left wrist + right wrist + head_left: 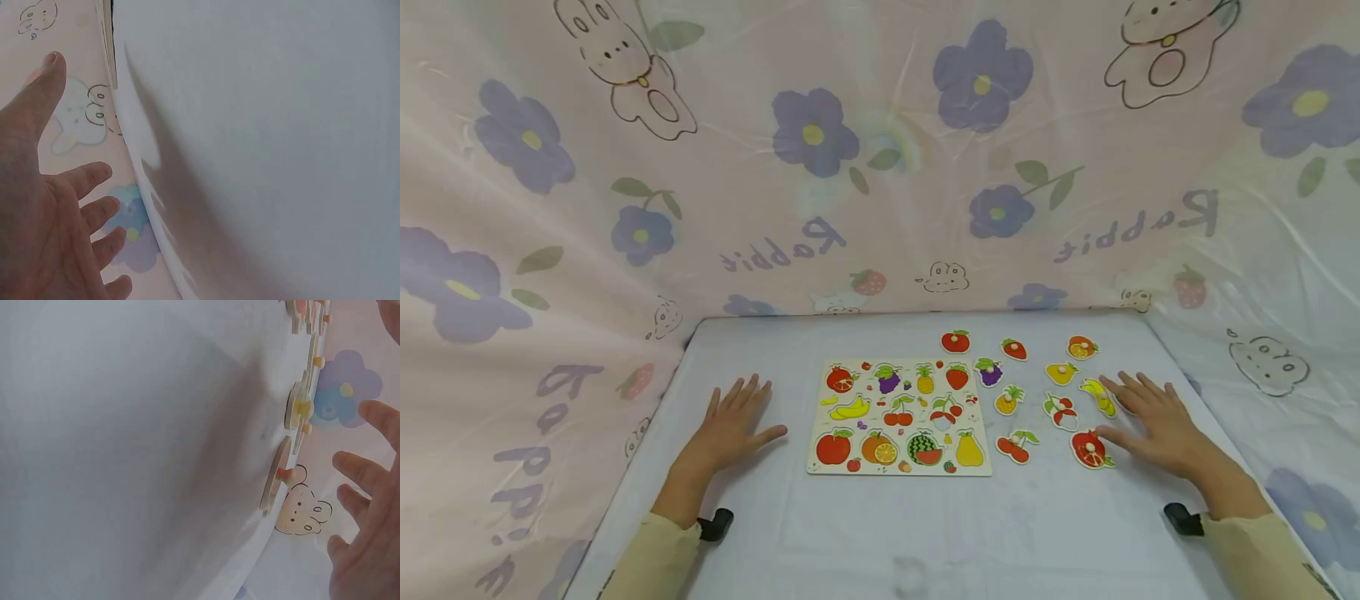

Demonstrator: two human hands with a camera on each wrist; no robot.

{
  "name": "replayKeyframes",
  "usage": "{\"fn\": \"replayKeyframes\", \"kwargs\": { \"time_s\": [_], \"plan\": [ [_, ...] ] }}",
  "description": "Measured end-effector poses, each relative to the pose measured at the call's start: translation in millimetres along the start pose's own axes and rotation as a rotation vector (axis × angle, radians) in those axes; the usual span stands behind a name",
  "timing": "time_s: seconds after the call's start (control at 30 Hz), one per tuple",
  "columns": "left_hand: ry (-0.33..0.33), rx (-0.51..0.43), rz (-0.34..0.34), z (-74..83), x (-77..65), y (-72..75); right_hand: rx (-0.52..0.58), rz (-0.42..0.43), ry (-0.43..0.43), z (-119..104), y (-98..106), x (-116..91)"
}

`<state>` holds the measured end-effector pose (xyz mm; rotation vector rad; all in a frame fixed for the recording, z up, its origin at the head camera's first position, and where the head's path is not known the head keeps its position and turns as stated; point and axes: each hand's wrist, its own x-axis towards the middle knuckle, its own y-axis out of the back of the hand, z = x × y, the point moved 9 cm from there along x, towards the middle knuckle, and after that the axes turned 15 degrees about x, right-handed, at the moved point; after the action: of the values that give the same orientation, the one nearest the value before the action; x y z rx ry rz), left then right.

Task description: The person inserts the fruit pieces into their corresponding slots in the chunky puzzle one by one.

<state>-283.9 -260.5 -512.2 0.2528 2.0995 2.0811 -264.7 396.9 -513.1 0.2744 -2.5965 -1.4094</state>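
A fruit puzzle board (891,468) lies in the middle of the white table. My left hand (733,425) is to its left, fingers spread, holding nothing; the left wrist view also shows this hand (56,212) with fingers apart. On the right, my right hand (1161,429) has spread fingers beside the banana piece (1101,397) and the pomegranate piece (1092,451); whether it touches them I cannot tell. The right wrist view shows its fingers (359,469) apart and knobbed wooden pieces (275,478) edge-on. Near it lie a pear piece (1062,374) and a red-and-white fruit piece (1061,411).
Right of the board lie a cherry piece (1017,447), pineapple piece (1009,401) and grape piece (989,372). Further back are an apple piece (956,342), strawberry piece (1014,349) and orange piece (1082,347). A patterned curtain (895,192) surrounds the table's back and sides.
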Motion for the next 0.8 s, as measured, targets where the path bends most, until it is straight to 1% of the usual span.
{"fn": "replayKeyframes", "kwargs": {
  "time_s": [0.1,0.27,0.43,0.63,0.73,0.8],
  "plan": [
    [-0.004,0.018,-0.015,7.0,0.2,-0.8,-0.011,-0.001,0.009,-3.9,-1.4,-1.1],
    [-0.030,0.039,-0.011,19.4,1.2,-0.1,-0.002,-0.016,0.004,-7.9,-4.8,-3.6],
    [-0.058,0.025,-0.031,31.2,6.0,-3.8,-0.001,-0.022,0.014,-11.5,-6.4,-5.5],
    [-0.096,0.041,-0.068,45.2,11.8,-10.1,-0.019,0.001,0.042,-19.2,-5.5,-8.1],
    [-0.112,0.041,-0.084,52.5,12.3,-9.7,-0.008,0.007,0.058,-23.0,-5.2,-9.1],
    [-0.124,0.023,-0.088,57.9,12.1,-7.7,0.000,0.012,0.064,-25.2,-5.3,-10.0]
  ]
}}
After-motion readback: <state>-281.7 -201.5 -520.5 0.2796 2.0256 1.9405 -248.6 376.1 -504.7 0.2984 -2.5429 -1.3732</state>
